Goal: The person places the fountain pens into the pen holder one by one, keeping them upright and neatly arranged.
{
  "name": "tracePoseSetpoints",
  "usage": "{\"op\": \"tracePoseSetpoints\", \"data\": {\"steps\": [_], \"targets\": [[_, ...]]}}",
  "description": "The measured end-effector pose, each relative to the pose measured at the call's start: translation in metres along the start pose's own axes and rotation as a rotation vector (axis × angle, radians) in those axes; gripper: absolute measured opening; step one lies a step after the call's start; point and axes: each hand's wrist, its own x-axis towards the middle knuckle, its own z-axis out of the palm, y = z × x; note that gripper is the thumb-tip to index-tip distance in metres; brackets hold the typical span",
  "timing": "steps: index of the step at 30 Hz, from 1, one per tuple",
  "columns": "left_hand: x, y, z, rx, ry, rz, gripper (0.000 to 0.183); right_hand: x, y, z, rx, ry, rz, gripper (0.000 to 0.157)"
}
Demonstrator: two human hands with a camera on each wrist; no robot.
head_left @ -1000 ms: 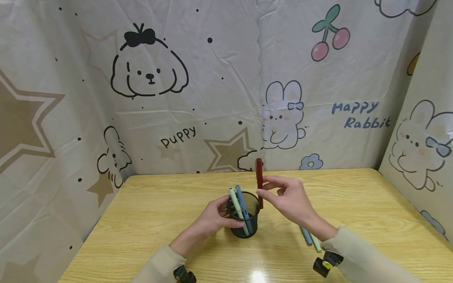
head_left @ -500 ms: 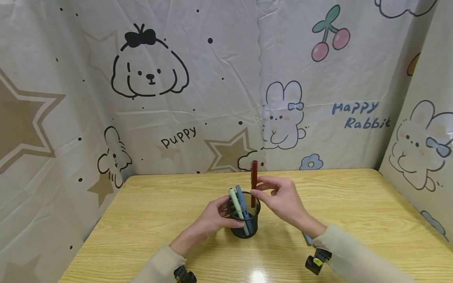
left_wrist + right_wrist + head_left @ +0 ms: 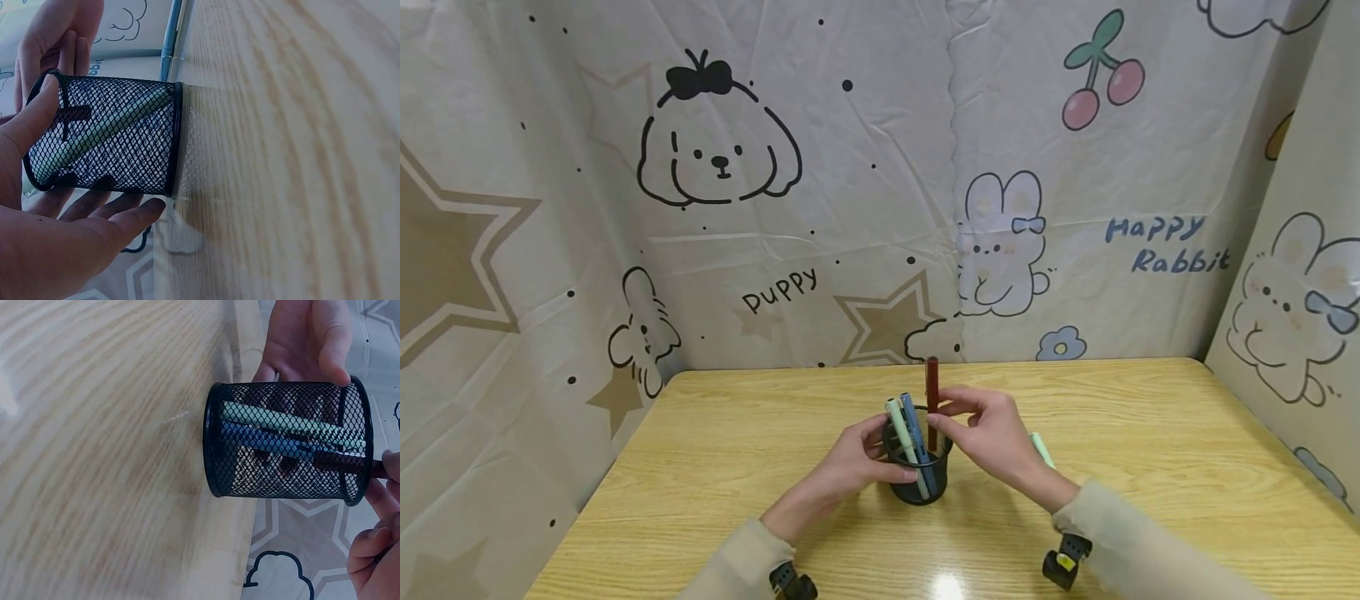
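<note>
A black mesh pen holder [image 3: 938, 490] stands upright on the table, holding a light green pen [image 3: 901, 431] and a blue pen [image 3: 913, 423] that lean left. My left hand [image 3: 850, 460] grips it from the left, thumb on the near side and fingers around the far side. Between thumb and fingers, my right hand [image 3: 988, 435] pinches a dark red pen [image 3: 932, 379], which stands nearly vertical. Its lower end is inside the holder, seen through the mesh in the right wrist view, well above the base.
Past my right wrist a light green pen [image 3: 1041, 449] lies on the wooden table [image 3: 737, 433], partly hidden by the forearm. A blue pen [image 3: 169, 47] on the tabletop shows in the left wrist view. A printed cloth [image 3: 865, 208] hangs behind the table.
My right hand has moved left and then down, carrying the dark red pen from beside the holder's right rim to inside it. The left hand and holder have stayed put.
</note>
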Motion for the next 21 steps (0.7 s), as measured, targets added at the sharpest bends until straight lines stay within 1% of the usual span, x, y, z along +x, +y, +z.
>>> {"op": "tracePoseSetpoints", "data": {"steps": [10, 18, 21], "targets": [[-0.0002, -0.0001, 0.0002, -0.001, -0.001, 0.003, 0.078, -0.0025, 0.0021, 0.0018, -0.007, -0.014, 0.035, 0.029], [-0.0005, 0.0002, 0.0006, -0.011, -0.003, 0.006, 0.077, -0.0027, 0.004, 0.0009, -0.007, -0.006, 0.025, 0.028], [-0.0013, 0.0004, 0.0004, -0.014, -0.004, 0.004, 0.078, -0.003, 0.0028, -0.0021, 0.005, 0.015, 0.025, 0.024]]}}
